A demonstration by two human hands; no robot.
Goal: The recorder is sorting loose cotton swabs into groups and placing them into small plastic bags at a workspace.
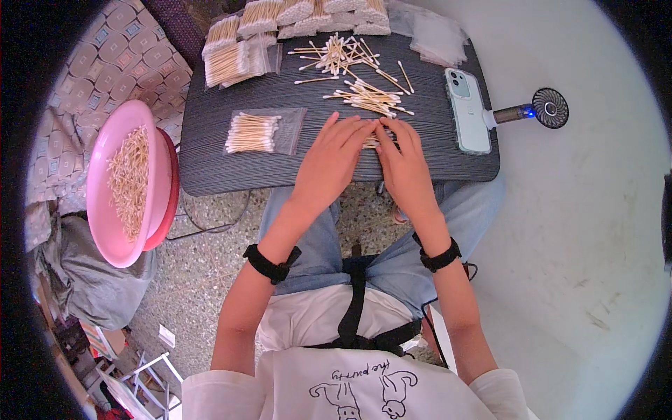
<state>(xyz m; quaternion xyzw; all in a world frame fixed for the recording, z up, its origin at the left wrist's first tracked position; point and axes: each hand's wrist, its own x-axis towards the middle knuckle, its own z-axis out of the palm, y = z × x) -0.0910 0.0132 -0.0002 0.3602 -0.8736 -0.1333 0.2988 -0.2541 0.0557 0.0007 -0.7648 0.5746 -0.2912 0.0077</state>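
Observation:
My left hand point(330, 159) and my right hand point(404, 164) meet over the near side of the dark table, fingers curved in from both sides. Between them a small bunch of cotton swabs point(370, 141) shows, partly hidden under the fingers, and both hands seem to grip it. Just beyond my fingertips lies a loose heap of cotton swabs point(367, 98), with a second scattered pile point(339, 54) behind it. To the left of my left hand, a clear plastic bag point(285, 133) lies flat with a row of swabs inside.
Filled swab packets point(262, 17) are stacked along the table's far left edge. Empty clear bags point(437, 38) lie far right. A phone point(467, 112) sits at the right edge beside a small fan point(550, 108). Left of the table stands a pink basin point(105, 196) holding loose swabs.

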